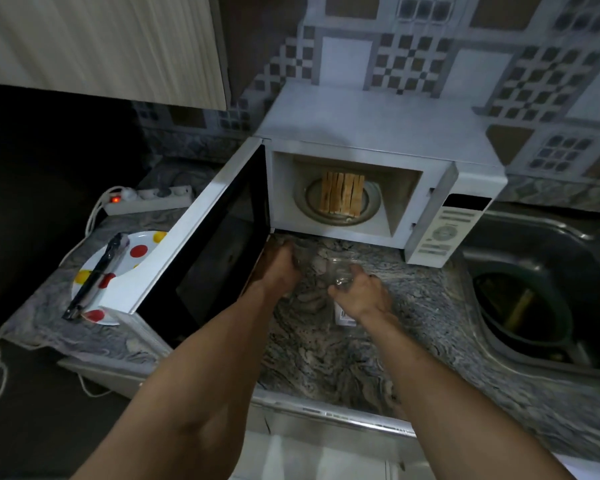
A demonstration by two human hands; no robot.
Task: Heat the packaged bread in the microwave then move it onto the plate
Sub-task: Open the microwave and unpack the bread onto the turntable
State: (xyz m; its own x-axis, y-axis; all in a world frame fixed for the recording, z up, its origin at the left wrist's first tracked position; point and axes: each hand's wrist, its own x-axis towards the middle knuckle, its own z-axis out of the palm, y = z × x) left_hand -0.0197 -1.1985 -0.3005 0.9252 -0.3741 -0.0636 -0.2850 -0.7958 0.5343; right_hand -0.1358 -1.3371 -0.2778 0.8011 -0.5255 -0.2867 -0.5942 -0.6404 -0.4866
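Counter [326, 348]: marbled stone; microwave [378, 188] at 12 o'clock, door open.
Bread [342, 195]: inside on turntable; light, soft, take by its ends.
Hands: left hand [279, 268] and right hand [359, 292] fingers curled, gripping clear wrapper [338, 271].
Plate [118, 268]: 9 o'clock.

the open microwave door [201, 233] hides part of the spotted plate [137, 252], so only its left side shows. the tongs [96, 277] on the plate are dark and hard to make out. the clear wrapper [340, 271] by the counter's front edge is see-through and blurry; the right hand [362, 294] covers some of it. the fingers of the left hand [279, 268] are hidden. the buttons on the microwave panel [444, 233] are too small to read. the sink [534, 306] is cut off at the right edge.
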